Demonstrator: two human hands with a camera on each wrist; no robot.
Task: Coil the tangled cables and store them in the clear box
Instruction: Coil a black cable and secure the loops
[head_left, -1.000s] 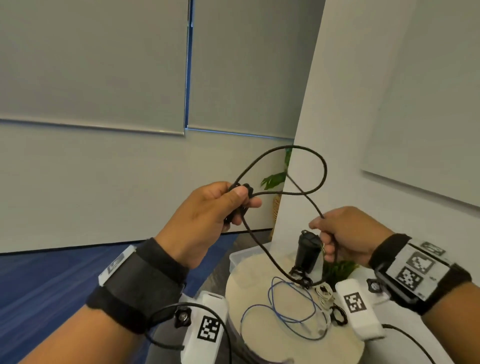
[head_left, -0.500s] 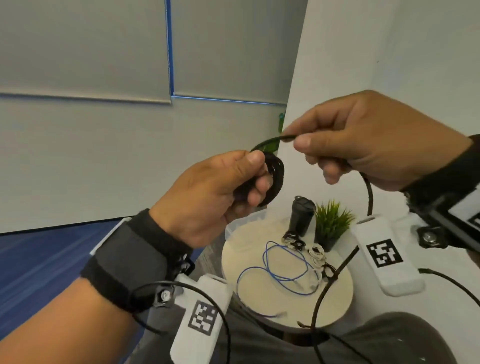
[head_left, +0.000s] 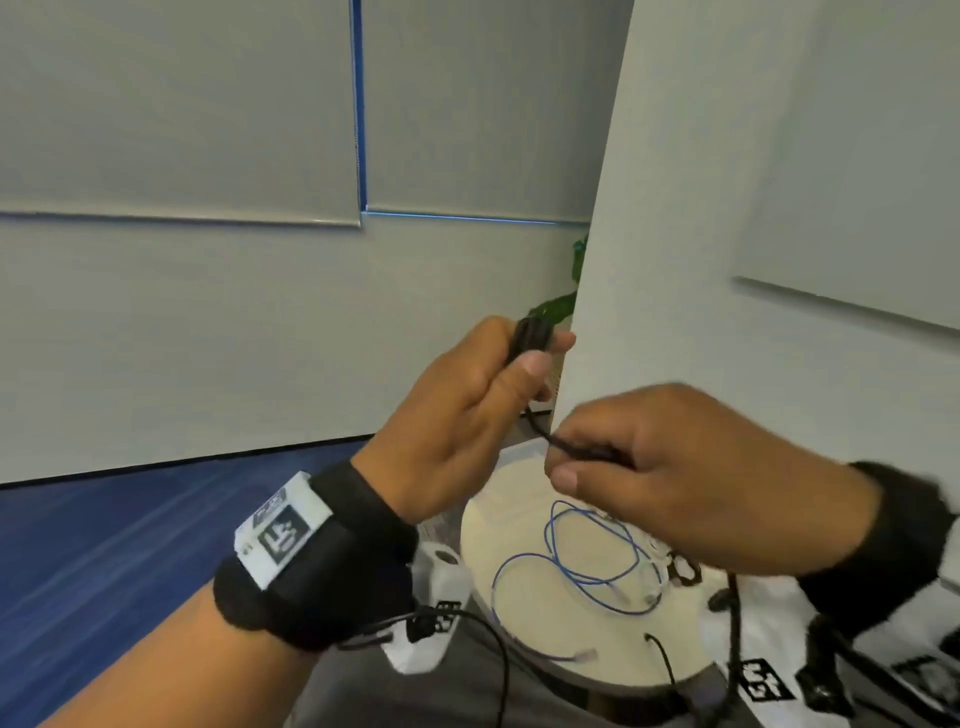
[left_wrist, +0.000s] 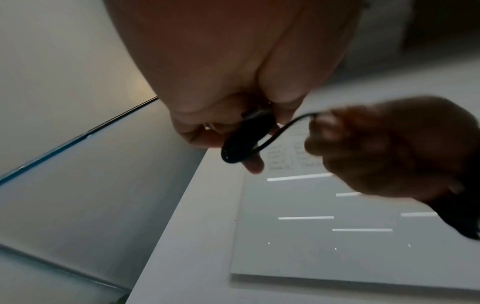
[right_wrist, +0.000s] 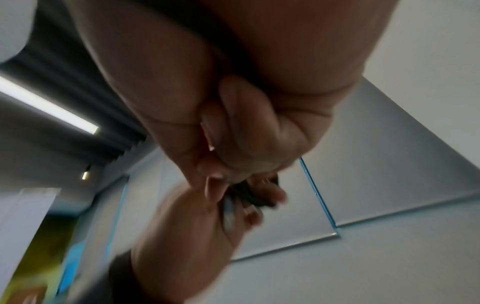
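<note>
While a round table (head_left: 483, 525) at lower centre is partly hidden by two hands, one blue cable (head_left: 563, 558) lies there; one black cable (head_left: 540, 431), mid-frame, is gripped by the left hand (head_left: 467, 421) and pinched by the right hand (head_left: 691, 478).

A round, pale table (head_left: 498, 525) stands low in the head view, beside a white wall corner (head_left: 602, 291). Green plant leaves (head_left: 558, 306) show just past that corner's edge. Behind, 2 grey roller blinds (head_left: 176, 109) hang side by side with a thin blue strip (head_left: 357, 104) between them, above a plain pale wall. The floor is blue carpet (head_left: 104, 551). A grey panel (head_left: 852, 150) is fixed to the wall on the right. In the right wrist view a long ceiling light (right_wrist: 49, 107) glows against a dark ceiling.
</note>
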